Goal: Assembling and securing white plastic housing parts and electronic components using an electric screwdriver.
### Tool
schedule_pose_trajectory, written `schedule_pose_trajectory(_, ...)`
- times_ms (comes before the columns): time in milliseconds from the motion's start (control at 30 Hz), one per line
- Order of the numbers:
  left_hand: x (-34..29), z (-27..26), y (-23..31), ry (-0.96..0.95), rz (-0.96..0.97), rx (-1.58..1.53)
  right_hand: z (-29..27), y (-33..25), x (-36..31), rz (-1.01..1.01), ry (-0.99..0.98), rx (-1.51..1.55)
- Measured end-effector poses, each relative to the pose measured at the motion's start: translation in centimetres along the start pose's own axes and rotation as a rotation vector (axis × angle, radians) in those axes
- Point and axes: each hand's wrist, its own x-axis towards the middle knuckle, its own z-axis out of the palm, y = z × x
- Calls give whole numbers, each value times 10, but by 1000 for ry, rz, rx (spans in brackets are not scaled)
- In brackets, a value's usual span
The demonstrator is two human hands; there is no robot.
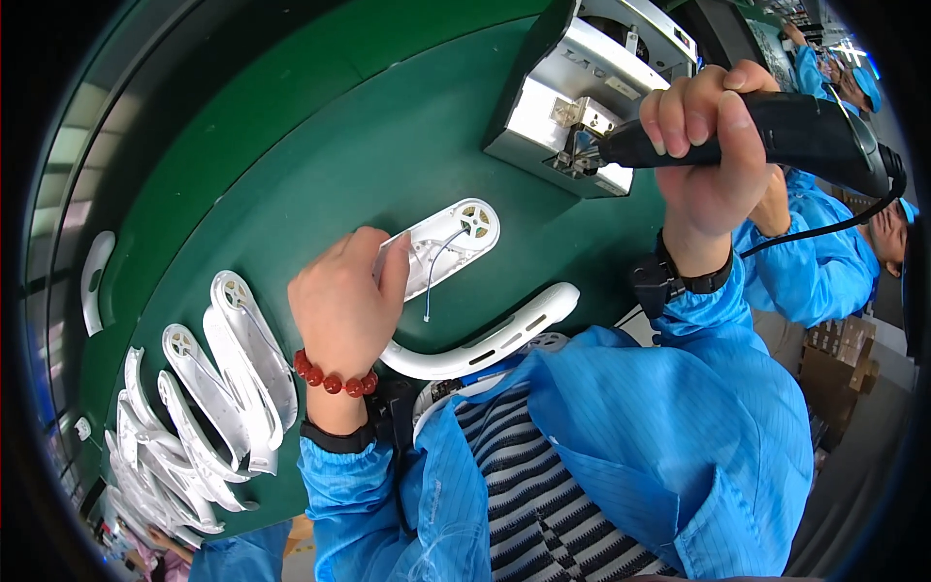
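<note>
Both hands in loose fists, left hand point(344, 301) low and knuckles-up, right hand point(706, 145) raised, fingers curled.

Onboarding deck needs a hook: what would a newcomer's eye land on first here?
Probably the right hand, raised at upper right, gripping a black corded power screwdriver whose tip points at a metal box. Mid-frame, the left hand presses a white oval plastic housing onto the green mat. At lower left lies a heap of similar white shells.
</note>
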Motion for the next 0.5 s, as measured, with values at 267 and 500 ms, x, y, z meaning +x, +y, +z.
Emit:
schedule_pose_trajectory(267, -1, -2, 2, -34, -32, 3, 2, 6, -2, -18, -11, -16)
schedule_pose_trajectory(500, 0, 2, -3, 35, 22, -6, 19, 2, -1, 59, -114, -95)
